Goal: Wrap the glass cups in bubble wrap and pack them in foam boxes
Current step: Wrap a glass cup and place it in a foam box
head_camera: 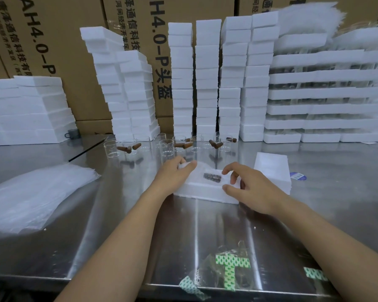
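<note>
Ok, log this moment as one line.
stage: packing | left hand: grips bubble wrap | right hand: on foam box right end | glass cups: unwrapped behind box

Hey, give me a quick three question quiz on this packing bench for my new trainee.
1. True or false: the bare glass cups stand behind the foam box.
2. The loose pile of wrap sheets lies: A) left of the box, B) right of it, C) inside it.
3. Fill in: the left hand grips a white wrapped bundle at the box's ___ end.
Key: 1 true; 2 A; 3 left.
</note>
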Motion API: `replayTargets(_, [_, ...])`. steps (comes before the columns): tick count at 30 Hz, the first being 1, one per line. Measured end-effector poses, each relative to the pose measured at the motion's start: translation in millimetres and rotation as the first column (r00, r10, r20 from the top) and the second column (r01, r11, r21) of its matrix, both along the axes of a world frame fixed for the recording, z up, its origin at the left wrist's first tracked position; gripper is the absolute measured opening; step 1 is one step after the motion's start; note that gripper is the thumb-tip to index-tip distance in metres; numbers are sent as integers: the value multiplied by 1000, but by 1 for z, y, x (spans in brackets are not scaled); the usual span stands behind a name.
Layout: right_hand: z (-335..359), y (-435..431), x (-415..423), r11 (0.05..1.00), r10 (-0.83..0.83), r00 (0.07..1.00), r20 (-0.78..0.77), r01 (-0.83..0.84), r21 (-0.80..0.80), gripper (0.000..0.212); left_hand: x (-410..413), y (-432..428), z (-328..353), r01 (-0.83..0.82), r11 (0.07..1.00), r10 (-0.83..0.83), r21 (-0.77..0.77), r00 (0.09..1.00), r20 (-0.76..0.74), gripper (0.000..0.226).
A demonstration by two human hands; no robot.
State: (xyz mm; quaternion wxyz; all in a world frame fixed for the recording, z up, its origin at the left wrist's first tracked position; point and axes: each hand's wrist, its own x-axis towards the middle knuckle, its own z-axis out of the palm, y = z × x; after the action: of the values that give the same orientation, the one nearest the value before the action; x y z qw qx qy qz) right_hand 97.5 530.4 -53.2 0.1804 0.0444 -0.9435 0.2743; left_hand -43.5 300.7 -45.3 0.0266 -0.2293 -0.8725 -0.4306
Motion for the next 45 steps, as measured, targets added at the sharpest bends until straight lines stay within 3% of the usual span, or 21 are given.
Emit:
replayTargets(10, [0, 5, -1, 1000, -22, 1000, 12, 21, 22, 39, -5, -4, -2, 67, 998, -68, 21, 996, 57, 66])
replayTargets(14, [-1, 4, 0, 1000, -21, 1000, -17, 21, 1, 34, 4, -1, 3, 161, 982, -174, 94, 973, 149, 68])
replayTargets(18, [0, 3, 0, 1000, 5, 999, -51, -6, -4, 34, 5, 0, -1, 203, 979, -203, -24, 979, 14, 88])
replayTargets(29, [1, 5, 0, 1000, 0, 998, -58, 0, 6, 32, 5, -2, 1, 260, 966, -259, -11, 965, 40, 79])
replayTargets(32, [8, 9, 1, 991, -109, 987, -121, 117, 58, 31, 12, -2, 8, 263, 963, -269, 61, 954, 132, 68])
replayTargets(34, [13, 17, 2, 954, -266, 949, -171, 285, 96, 27, 16, -2, 14, 248, 953, -283, 177, 935, 214, 79])
replayTargets(38, [15, 36, 6, 801, -552, 831, -64, 550, 236, 34, 14, -4, 17, 184, 955, -249, 234, 925, 288, 83])
replayTargets(40, [17, 40, 7, 776, -598, 802, -3, 580, 249, 40, 15, -2, 13, 174, 967, -228, 183, 913, 338, 91])
replayTargets(42, [18, 41, 8, 790, -585, 811, 15, 565, 237, 31, 15, 1, 10, 195, 971, -231, 136, 908, 351, 98])
replayTargets(45, [20, 37, 10, 771, -564, 826, 15, 519, 369, 21, 20, 6, 8, 221, 958, -271, 180, 902, 335, 99])
